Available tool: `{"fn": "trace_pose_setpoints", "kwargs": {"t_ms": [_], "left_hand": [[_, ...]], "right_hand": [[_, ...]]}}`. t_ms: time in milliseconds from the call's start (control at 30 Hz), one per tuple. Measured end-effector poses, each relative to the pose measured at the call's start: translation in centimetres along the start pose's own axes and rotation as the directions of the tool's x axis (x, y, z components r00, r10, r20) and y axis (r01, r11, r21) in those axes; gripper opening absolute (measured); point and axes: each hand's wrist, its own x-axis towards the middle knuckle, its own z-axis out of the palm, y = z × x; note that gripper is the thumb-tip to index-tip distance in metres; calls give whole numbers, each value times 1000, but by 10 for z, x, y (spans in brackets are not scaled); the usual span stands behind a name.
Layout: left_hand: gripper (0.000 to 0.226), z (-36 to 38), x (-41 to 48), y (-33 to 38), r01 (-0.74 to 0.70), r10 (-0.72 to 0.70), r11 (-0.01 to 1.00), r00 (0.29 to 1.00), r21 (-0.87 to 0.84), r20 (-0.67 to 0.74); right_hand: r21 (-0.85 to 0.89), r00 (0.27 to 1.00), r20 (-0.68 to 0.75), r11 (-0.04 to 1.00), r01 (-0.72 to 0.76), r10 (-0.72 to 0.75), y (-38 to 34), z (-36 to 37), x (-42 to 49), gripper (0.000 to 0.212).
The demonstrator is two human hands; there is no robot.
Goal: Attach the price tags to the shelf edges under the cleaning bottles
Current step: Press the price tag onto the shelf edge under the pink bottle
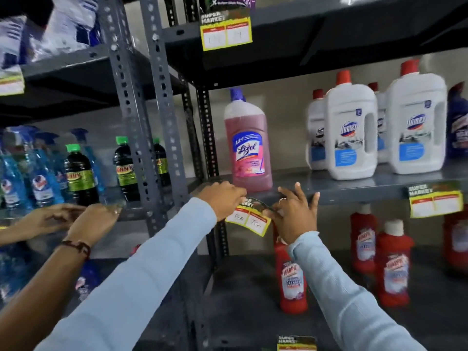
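A yellow-edged price tag point(249, 219) with two white boxes hangs at the grey shelf edge point(354, 192), just below the pink Lizol bottle point(249, 145). My left hand point(220, 196) pinches the tag's upper left corner against the edge. My right hand point(295, 214) holds the tag's right side, fingers spread upward. The tag tilts down to the right. Both my arms wear pale blue sleeves.
White Domex bottles point(352, 133) stand on the same shelf, with a fixed tag point(434, 202) below them. Red Harpic bottles point(291, 277) fill the shelf beneath. Another person's two hands point(83, 219) work at the left rack's edge, under blue and dark bottles. Another tag point(226, 32) hangs above.
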Motion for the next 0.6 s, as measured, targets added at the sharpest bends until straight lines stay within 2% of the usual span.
{"fn": "trace_pose_setpoints", "kwargs": {"t_ms": [100,233,333,467,533,600], "left_hand": [[26,0,-8,2,-15,15,998,1000,-64,5],[26,15,-21,-13,-48,36,953,998,-300,-45],[29,51,-28,-14,-30,10,968,997,-250,-82],[22,88,-34,1,-23,-24,986,961,-168,-275],[19,91,-33,2,-22,-68,972,927,-235,-369],[18,84,-29,0,-41,-142,908,905,-416,-401]], "right_hand": [[38,997,70,999,-31,28,-4,-12,2,27],[98,997,81,995,-17,9,0,-19,2,21],[-118,997,77,993,17,-8,-4,-6,-9,19],[-285,998,47,957,51,-39,-9,10,-21,20],[-306,999,27,951,46,-40,-8,5,-19,20],[-291,999,25,956,35,-29,-7,-4,-13,21]]}}
